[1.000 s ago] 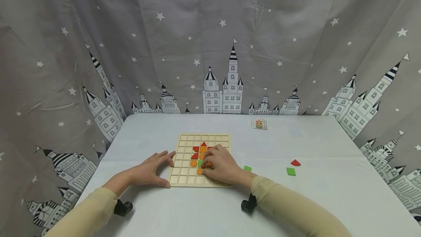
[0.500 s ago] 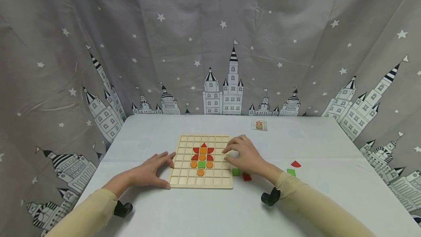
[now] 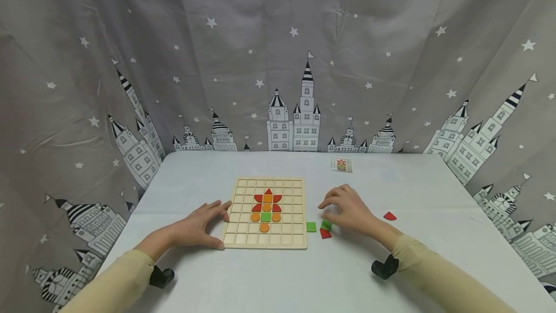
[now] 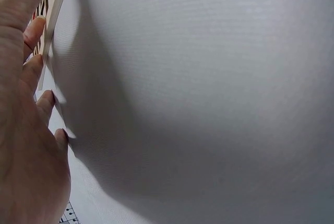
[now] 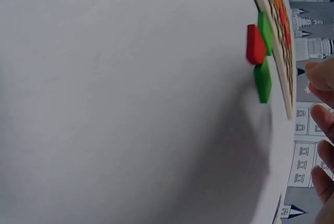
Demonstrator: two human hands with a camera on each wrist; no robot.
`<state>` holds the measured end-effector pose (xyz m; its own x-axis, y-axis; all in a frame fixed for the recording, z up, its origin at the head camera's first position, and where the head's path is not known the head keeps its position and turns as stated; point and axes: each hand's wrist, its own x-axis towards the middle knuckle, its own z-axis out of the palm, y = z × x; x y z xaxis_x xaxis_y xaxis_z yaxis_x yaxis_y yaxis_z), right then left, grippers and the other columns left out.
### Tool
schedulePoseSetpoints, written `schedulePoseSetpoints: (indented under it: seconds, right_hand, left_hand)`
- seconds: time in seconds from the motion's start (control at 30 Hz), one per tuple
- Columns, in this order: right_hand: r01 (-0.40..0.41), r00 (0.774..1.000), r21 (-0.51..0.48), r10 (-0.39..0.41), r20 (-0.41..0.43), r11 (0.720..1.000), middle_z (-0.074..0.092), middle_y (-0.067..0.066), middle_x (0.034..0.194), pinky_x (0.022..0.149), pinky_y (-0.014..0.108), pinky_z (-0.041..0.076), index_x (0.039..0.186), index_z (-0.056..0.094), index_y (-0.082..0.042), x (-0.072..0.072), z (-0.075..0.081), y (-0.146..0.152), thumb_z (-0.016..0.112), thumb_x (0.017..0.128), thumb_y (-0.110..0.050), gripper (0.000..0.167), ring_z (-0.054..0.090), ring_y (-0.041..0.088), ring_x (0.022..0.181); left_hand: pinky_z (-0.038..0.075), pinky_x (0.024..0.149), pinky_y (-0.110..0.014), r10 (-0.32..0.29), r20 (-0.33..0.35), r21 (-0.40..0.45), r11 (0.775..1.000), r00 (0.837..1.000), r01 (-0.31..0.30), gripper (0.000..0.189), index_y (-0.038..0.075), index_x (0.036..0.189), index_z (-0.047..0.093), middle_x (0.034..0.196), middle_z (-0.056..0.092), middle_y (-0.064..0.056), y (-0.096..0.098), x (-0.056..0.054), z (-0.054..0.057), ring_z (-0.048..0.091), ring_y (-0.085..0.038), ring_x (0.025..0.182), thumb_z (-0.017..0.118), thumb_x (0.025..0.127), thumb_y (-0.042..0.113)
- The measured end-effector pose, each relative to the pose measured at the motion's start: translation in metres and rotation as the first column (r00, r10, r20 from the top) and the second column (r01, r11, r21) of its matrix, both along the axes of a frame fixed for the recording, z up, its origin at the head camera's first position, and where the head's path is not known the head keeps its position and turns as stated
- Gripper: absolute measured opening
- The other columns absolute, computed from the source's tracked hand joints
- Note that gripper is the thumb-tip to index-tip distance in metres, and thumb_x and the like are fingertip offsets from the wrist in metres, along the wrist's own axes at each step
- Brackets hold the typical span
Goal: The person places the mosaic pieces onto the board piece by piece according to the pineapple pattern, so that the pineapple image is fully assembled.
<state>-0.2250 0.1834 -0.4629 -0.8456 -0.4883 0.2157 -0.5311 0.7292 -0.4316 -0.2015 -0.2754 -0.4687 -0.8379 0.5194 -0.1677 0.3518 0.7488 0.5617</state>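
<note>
A pale wooden grid board lies flat on the table, with red, orange and green tiles set in its middle cells. At its left edge rests my left hand, thumb and fingers spread against the rim. My right hand hovers right of the board with bent fingers, and nothing shows between them. Just below its fingertips lie a green square tile and a red tile. Another green square tile sits by the board's right edge; the right wrist view shows this red tile among the green ones.
A small pattern card lies at the back of the white table. Farther right is a red quarter-circle tile. Behind the table hangs a grey curtain printed with castles and stars.
My right hand has left the board's middle and moved right, uncovering the red and orange tiles there. Its forearm now covers the far right green tile. My left hand stays put.
</note>
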Motion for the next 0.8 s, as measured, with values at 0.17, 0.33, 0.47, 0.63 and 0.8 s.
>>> schedulePoseSetpoints:
  seconds: [0.17,0.33,0.47,0.63,0.8]
  right_hand:
    - [-0.026,0.999,0.031,0.025,0.027,0.999,0.064,-0.011,0.107,0.093,0.043,0.045,0.102,0.080,-0.026,0.005,-0.008,0.011,0.082,0.084,-0.026,0.018,0.049,0.018,0.108]
    - [-0.040,0.998,0.030,0.038,0.058,0.999,0.063,-0.013,0.108,0.093,0.043,0.045,0.098,0.079,-0.029,0.010,-0.014,0.020,0.083,0.083,-0.026,0.016,0.047,0.016,0.108]
    - [-0.056,0.997,0.018,0.055,0.060,0.998,0.063,-0.012,0.108,0.093,0.043,0.046,0.101,0.079,-0.028,0.013,-0.017,0.025,0.082,0.083,-0.021,0.019,0.048,0.017,0.108]
    - [-0.068,0.993,0.017,0.066,0.100,0.998,0.062,-0.011,0.113,0.095,0.044,0.046,0.113,0.078,-0.029,0.011,-0.018,0.025,0.078,0.086,-0.017,0.029,0.048,0.016,0.110]
    - [-0.099,0.984,0.029,0.094,0.153,0.995,0.060,-0.009,0.116,0.092,0.041,0.047,0.117,0.077,-0.031,0.007,-0.018,0.024,0.075,0.087,-0.013,0.035,0.047,0.016,0.109]
  left_hand:
    - [0.004,0.121,-0.067,0.005,0.001,-0.005,1.000,1.000,-0.005,0.058,0.029,0.111,0.055,0.167,0.029,-0.010,0.000,0.000,-0.001,0.014,-0.046,0.153,0.087,0.071,0.057]
    - [0.004,0.120,-0.069,0.008,0.009,0.003,1.000,1.000,-0.008,0.058,0.030,0.112,0.055,0.167,0.028,-0.010,0.000,0.000,0.000,0.013,-0.047,0.153,0.087,0.071,0.057]
    - [0.004,0.120,-0.069,0.006,0.005,0.003,1.000,1.000,-0.006,0.058,0.030,0.112,0.055,0.167,0.029,-0.010,0.000,0.000,-0.001,0.013,-0.047,0.153,0.087,0.071,0.057]
    - [0.004,0.120,-0.069,0.003,-0.002,0.003,1.000,1.000,-0.003,0.059,0.030,0.112,0.055,0.166,0.029,-0.011,-0.001,0.000,0.000,0.013,-0.047,0.152,0.087,0.071,0.058]
    - [0.004,0.120,-0.069,-0.001,0.001,0.013,1.000,1.000,0.001,0.059,0.028,0.112,0.056,0.166,0.029,-0.012,0.000,0.000,0.001,0.013,-0.048,0.152,0.087,0.071,0.056]
